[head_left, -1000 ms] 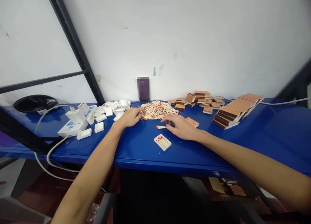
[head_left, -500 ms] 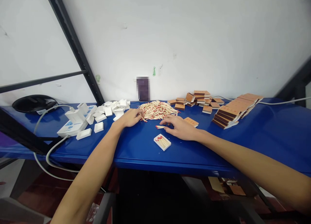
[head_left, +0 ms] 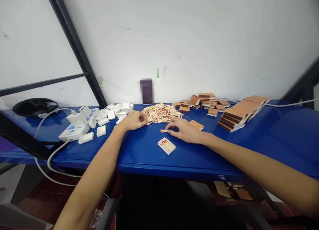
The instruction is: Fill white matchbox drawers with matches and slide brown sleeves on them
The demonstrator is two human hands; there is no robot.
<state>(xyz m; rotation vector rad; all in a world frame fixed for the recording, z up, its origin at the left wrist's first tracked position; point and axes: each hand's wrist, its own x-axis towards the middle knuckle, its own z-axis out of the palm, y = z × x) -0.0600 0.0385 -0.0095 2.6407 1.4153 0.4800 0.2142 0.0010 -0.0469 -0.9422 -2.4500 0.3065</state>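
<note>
A heap of red-tipped matches (head_left: 161,112) lies on the blue table (head_left: 139,150) near the wall. My left hand (head_left: 133,120) rests at the heap's left edge, fingers curled round a few matches. My right hand (head_left: 184,129) lies just right of the heap, its fingers pinching a small bundle of matches (head_left: 163,131) against the table. An open white tray (head_left: 166,146) partly filled with matches lies in front of both hands. A brown matchbox sleeve (head_left: 196,124) sits just behind my right hand.
Empty white trays (head_left: 111,114) are scattered at the left, beside a white power strip (head_left: 74,128) with plugs and cables. Brown sleeves (head_left: 203,102) and stacked rows (head_left: 239,115) fill the right. A black object (head_left: 35,106) lies far left. A black frame bar (head_left: 74,47) slants up.
My left hand has curled in and drawn back slightly from the heap. My right hand has pulled its small bundle a little toward me.
</note>
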